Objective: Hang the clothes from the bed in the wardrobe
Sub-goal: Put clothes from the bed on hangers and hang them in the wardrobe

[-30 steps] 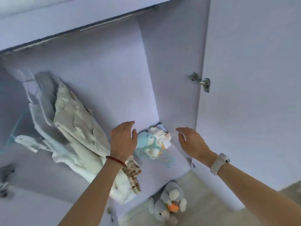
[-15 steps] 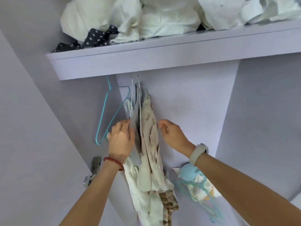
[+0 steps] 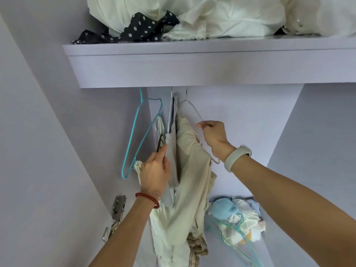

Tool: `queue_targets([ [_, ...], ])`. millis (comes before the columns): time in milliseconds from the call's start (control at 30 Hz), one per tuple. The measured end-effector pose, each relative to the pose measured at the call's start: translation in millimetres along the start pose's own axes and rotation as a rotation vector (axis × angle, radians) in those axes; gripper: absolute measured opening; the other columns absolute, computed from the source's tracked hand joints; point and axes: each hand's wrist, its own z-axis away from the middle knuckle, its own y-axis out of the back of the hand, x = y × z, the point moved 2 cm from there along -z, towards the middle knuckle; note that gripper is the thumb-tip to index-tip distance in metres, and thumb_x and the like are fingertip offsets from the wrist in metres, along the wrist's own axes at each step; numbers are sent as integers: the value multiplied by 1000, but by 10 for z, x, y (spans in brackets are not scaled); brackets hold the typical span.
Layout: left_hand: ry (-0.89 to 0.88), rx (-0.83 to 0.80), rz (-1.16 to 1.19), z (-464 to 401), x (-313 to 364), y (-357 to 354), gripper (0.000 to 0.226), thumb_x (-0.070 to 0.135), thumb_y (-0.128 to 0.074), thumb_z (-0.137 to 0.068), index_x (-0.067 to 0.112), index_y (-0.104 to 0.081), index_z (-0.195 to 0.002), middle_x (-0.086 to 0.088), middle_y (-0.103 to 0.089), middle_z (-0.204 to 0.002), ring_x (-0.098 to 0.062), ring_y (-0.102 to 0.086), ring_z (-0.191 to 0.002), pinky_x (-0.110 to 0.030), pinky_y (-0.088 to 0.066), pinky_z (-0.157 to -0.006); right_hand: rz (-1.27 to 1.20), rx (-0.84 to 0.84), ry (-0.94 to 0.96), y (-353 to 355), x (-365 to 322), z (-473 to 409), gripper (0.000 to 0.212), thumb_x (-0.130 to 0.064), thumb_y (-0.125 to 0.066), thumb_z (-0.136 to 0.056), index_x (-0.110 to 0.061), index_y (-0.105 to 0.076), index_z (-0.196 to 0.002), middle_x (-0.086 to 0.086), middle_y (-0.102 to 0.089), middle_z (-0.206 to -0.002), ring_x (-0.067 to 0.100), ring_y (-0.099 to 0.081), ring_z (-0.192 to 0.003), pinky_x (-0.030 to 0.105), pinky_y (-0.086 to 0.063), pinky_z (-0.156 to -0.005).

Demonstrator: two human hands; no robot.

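I look up into a pale lilac wardrobe (image 3: 317, 151). At far left, low on its side wall, sits a metal door hinge (image 3: 117, 207). Next comes a thin turquoise wire hanger (image 3: 134, 135), its hook going up behind the front edge of the shelf, its frame running long from top to bottom; a bit of white stringy cloth (image 3: 137, 166) clings to its lower corner.

My left hand (image 3: 157, 170), with a red bead bracelet (image 3: 147, 199) at the wrist, is up among the hung clothes; its fingertips pinch a grey-white garment edge (image 3: 169, 151) beside a thin dark strap (image 3: 159, 144). Just right of it hangs a long beige garment (image 3: 192, 180), draped lengthwise straight down, its top end pointing up at the rail area, which the shelf hides. Beneath it more cream cloth (image 3: 163, 237) and a brown patterned piece (image 3: 196, 249) trail down.

My right hand (image 3: 213, 137), with a pale grey wristband (image 3: 237, 157), is curled round the sloping arm of a white wire hanger (image 3: 194, 110) that carries the beige garment; its hook points upward.

Lower right, on the wardrobe floor, lies a heap of light blue and white cloth (image 3: 235, 214) with tangled turquoise hangers (image 3: 242, 243).

Above, the wide lilac shelf (image 3: 192, 70) holds a pile of white bedding-like fabric (image 3: 221, 16), with a black white-dotted cloth (image 3: 138, 29) at its left end.
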Motion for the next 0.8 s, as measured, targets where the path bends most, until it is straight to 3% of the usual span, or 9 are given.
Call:
queue_targets([
  [100, 23, -12, 27, 5, -16, -19, 42, 8, -49, -91, 15, -48, -132, -15, -61, -100, -35, -60, -70, -46, -52, -73, -23, 102, 126, 103, -23, -39, 27, -3, -41, -90, -9, -67, -86, 0, -59, -85, 5, -49, -68, -2, -35, -55],
  [167, 41, -22, 35, 18, -14, -49, 42, 9, -49, -92, 17, -48, -133, -14, -59, -101, -34, -59, -70, -46, -52, -72, -29, 128, 198, 204, -4, -16, 27, -3, -41, -90, -13, -65, -81, -3, -57, -72, -2, -47, -58, 3, -37, -54],
  [267, 26, 19, 39, 65, 45, -78, 42, 4, -52, -88, 12, -51, -130, -14, -56, -109, -32, -58, -86, -48, -48, -82, -36, 118, 240, 411, 181, 131, 28, -2, -44, -87, -16, -64, -74, -13, -49, -51, -2, -41, -41, 10, -34, -48],
  [400, -112, 169, -89, 198, 271, -123, 42, -1, -63, -76, 8, -60, -117, -15, -58, -112, -35, -55, -97, -47, -42, -80, -25, 171, 175, 808, 669, 425, 27, -5, -51, -87, -15, -64, -66, -17, -44, -41, 4, -32, -41, 12, -32, -46],
  [500, -258, 161, -74, 313, 538, -250, 38, 3, -59, -80, 9, -59, -117, -13, -57, -117, -33, -53, -106, -47, -41, -83, 40, 206, 153, 1167, 964, 666, 35, -18, -56, -89, -17, -60, -55, -10, -33, -34, 6, -29, -37, 12, -28, -45],
  [633, -364, -72, 106, 532, 912, -609, 41, 5, -54, -85, 6, -52, -127, -16, -52, -125, -34, -48, -114, -45, -40, -93, 163, 242, 95, 1757, 1344, 1109, 41, -21, -59, -88, -19, -55, -47, -9, -40, -35, 4, -34, -37, 10, -28, -44],
  [800, -402, -512, 130, 1055, 1427, -1259, 51, 28, -43, -96, 18, -26, -143, -4, -25, -151, -23, -18, -140, -38, -20, -110, 355, 288, -27, 2587, 1782, 1927, 38, -26, -61, -86, -15, -59, -51, -13, -43, -36, 4, -38, -38, 13, -28, -46],
])
